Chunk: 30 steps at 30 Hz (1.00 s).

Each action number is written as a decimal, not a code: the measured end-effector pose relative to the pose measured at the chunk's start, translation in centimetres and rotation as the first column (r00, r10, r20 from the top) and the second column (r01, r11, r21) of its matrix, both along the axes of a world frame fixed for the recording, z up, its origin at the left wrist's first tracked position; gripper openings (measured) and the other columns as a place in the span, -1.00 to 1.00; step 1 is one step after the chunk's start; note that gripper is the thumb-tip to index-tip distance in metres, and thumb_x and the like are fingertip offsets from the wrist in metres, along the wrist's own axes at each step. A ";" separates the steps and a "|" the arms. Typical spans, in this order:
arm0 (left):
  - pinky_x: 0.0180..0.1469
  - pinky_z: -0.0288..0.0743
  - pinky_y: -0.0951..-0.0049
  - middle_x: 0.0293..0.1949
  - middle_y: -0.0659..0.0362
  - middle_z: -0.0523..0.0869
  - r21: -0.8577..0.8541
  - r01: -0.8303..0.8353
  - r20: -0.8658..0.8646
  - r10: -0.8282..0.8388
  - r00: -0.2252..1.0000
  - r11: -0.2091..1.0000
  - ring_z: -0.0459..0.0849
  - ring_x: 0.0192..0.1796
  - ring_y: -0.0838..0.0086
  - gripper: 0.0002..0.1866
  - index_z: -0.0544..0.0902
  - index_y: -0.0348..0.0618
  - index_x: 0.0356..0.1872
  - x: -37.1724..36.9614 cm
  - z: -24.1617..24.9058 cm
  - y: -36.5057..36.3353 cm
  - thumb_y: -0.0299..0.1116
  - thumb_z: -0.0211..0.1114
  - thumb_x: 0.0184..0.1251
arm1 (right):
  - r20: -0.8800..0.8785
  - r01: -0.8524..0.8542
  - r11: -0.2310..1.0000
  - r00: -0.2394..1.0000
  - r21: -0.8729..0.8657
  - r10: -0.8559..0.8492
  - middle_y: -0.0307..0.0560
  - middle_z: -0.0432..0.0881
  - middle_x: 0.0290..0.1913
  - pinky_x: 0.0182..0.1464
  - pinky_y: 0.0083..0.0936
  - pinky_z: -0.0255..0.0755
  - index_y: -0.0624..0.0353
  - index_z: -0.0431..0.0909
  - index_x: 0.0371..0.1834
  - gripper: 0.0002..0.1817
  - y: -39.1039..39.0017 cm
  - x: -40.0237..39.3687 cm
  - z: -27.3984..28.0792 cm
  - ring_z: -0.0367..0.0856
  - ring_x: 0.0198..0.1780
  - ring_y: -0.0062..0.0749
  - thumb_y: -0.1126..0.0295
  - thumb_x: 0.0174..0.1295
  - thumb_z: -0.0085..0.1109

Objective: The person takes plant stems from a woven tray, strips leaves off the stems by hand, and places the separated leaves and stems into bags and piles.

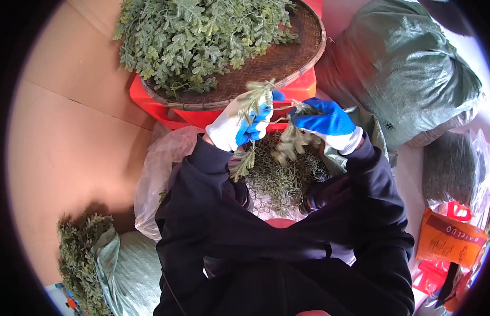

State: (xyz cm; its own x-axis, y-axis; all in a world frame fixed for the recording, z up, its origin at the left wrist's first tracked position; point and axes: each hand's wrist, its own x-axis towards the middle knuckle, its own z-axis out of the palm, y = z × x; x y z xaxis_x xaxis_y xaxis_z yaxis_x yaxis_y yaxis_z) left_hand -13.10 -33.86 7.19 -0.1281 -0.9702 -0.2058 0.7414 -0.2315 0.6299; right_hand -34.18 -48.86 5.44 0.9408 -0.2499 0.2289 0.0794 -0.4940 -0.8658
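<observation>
My left hand (237,124), in a white and blue glove, is closed on a green leafy sprig (251,101) whose leaves stick out above and below the fingers. My right hand (332,124), gloved alike, is closed on a second leafy sprig (291,145), which hangs down blurred. Thin pale stems stretch between the hands. Just beyond them, a round woven tray (287,58) carries a large heap of leafy sprigs (197,39). Under my hands, a tangle of thin stems (287,176) lies between my legs.
The tray rests on a red plastic base (303,87). A big green woven sack (403,68) stands at the right, near an orange packet (450,238). Clear plastic (163,174) lies left of my arm. At lower left, more sprigs (79,253) spill from another sack (126,276).
</observation>
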 end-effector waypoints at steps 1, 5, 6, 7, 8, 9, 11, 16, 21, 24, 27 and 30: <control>-0.61 0.23 0.68 -0.47 0.38 0.42 0.068 -0.011 0.083 0.006 0.997 0.998 0.36 -0.57 0.74 -0.54 0.42 -0.30 0.22 0.2 0.1 0.3 -0.15 0.09 0.50 | 0.047 -0.095 0.995 0.994 -0.008 0.095 0.03 0.65 -0.05 0.04 -0.27 0.50 0.28 0.57 0.02 -0.66 -0.9 -0.2 -0.6 0.64 -0.05 -0.09 0.27 0.30 0.14; -0.67 0.11 0.72 -0.58 0.45 0.31 0.260 0.011 0.411 -0.121 0.904 0.966 0.20 -0.67 0.80 -0.60 0.56 -0.28 -0.02 -0.3 1.7 0.4 -0.09 0.07 0.52 | 0.077 -0.323 0.873 0.945 0.365 0.318 0.02 0.68 -0.08 -0.04 -0.34 0.54 0.27 0.59 -0.03 -0.63 -2.5 -1.2 -1.3 0.65 -0.03 -0.23 0.19 0.43 -0.05; -0.68 0.09 0.71 -0.61 0.45 0.30 0.268 0.047 0.466 -0.172 0.868 0.962 0.18 -0.69 0.80 -0.61 0.58 -0.28 -0.08 -0.4 2.2 0.4 -0.09 0.06 0.52 | -0.187 -0.039 0.768 0.961 0.639 0.204 -0.04 0.67 -0.07 -0.10 -0.47 0.55 0.26 0.60 -0.02 -0.61 -1.1 -1.4 1.6 0.65 -0.06 -0.34 0.16 0.44 -0.07; -0.71 0.06 0.68 -0.66 0.46 0.25 0.300 0.077 0.475 -0.219 0.852 0.951 0.12 -0.73 0.79 -0.61 0.60 -0.28 -0.18 -0.5 2.6 0.3 -0.09 0.05 0.52 | -0.141 -0.094 0.809 0.967 0.580 0.213 -0.06 0.67 -0.09 -0.15 -0.52 0.54 0.25 0.60 -0.02 -0.63 -1.5 -1.6 1.3 0.63 -0.07 -0.38 0.18 0.43 -0.05; -0.71 0.05 0.68 -0.66 0.46 0.25 0.288 0.103 0.472 -0.234 0.850 0.952 0.13 -0.73 0.79 -0.60 0.59 -0.28 -0.18 -0.5 2.5 0.3 -0.09 0.04 0.53 | -0.096 -0.144 0.845 0.970 0.515 0.224 -0.08 0.66 -0.11 -0.19 -0.56 0.53 0.25 0.60 -0.01 -0.65 -2.0 -1.8 1.1 0.62 -0.08 -0.41 0.20 0.42 -0.02; -0.71 0.04 0.68 -0.66 0.45 0.24 0.276 0.128 0.468 -0.249 0.848 0.953 0.13 -0.72 0.79 -0.60 0.59 -0.29 -0.17 -0.5 2.4 0.2 -0.09 0.03 0.53 | -0.124 -0.150 0.862 0.963 0.484 0.237 -0.08 0.65 -0.11 -0.17 -0.55 0.53 0.25 0.60 0.00 -0.65 -2.1 -1.8 1.4 0.61 -0.09 -0.40 0.21 0.42 -0.01; -0.71 0.03 0.67 -0.66 0.45 0.25 0.249 0.116 0.394 -0.210 0.895 0.961 0.13 -0.72 0.77 -0.60 0.59 -0.31 -0.15 -0.8 2.8 0.3 -0.11 0.02 0.54 | -0.166 -0.150 0.893 0.957 0.423 0.239 -0.07 0.63 -0.12 -0.13 -0.53 0.51 0.26 0.59 0.02 -0.66 -2.3 -1.8 1.8 0.59 -0.09 -0.39 0.23 0.42 0.01; -0.68 0.09 0.67 -0.62 0.41 0.32 0.179 0.019 0.326 -0.078 0.942 0.984 0.19 -0.70 0.74 -0.61 0.55 -0.34 0.00 -0.6 2.9 0.2 -0.16 0.00 0.54 | -0.181 -0.100 0.882 0.962 0.461 0.204 0.03 0.61 -0.03 0.09 -0.36 0.46 0.32 0.57 0.05 -0.66 -2.4 -1.9 0.0 0.60 -0.01 -0.20 0.28 0.42 0.01; -0.67 0.10 0.68 -0.60 0.39 0.31 0.092 -0.018 0.219 -0.002 0.976 0.996 0.18 -0.69 0.74 -0.63 0.50 -0.34 0.09 0.2 2.3 0.5 -0.21 -0.02 0.55 | 0.011 -0.326 0.933 0.944 0.152 0.329 0.17 0.61 0.08 0.12 -0.28 0.46 0.33 0.56 0.07 -0.67 -4.2 -2.3 -0.8 0.60 0.08 -0.02 0.32 0.45 -0.06; -0.71 0.01 0.67 -0.63 0.39 0.20 0.109 -0.004 0.105 -0.007 0.994 0.994 0.08 -0.72 0.74 -0.65 0.44 -0.34 0.12 0.4 1.8 0.3 -0.25 -0.05 0.56 | 0.148 -0.362 0.918 0.928 0.159 0.341 0.17 0.62 0.05 0.11 -0.26 0.48 0.34 0.55 0.09 -0.66 -4.8 -2.3 -2.2 0.61 0.07 -0.04 0.34 0.46 -0.08; -0.77 -0.04 0.67 -0.64 0.37 0.19 0.127 0.053 -0.062 -0.045 0.997 0.991 0.08 -0.76 0.76 -0.63 0.40 -0.37 0.16 0.8 1.5 0.1 -0.28 -0.11 0.58 | 0.072 -0.286 0.902 0.958 0.323 0.277 0.14 0.63 0.05 0.10 -0.29 0.48 0.34 0.53 0.12 -0.66 -4.5 -2.5 -2.6 0.61 0.07 -0.08 0.36 0.45 -0.09; -0.80 -0.04 0.67 -0.65 0.37 0.19 0.037 0.156 -0.321 -0.136 0.937 0.987 0.10 -0.79 0.78 -0.63 0.37 -0.39 0.21 1.4 1.2 -0.1 -0.33 -0.17 0.59 | 0.144 -0.306 0.942 0.947 0.137 0.287 0.10 0.61 0.11 0.09 -0.35 0.49 0.34 0.50 0.17 -0.65 -4.7 -2.8 -3.0 0.60 0.08 -0.14 0.38 0.45 -0.08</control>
State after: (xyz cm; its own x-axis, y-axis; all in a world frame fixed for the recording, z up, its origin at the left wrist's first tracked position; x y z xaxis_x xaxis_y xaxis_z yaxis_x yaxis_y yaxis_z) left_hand -11.66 -33.91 8.37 -0.3360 -0.9226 -0.1897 0.8552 -0.3832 0.3490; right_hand -37.03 -53.53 2.46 0.9457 -0.0050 0.3250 0.3095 -0.2919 -0.9050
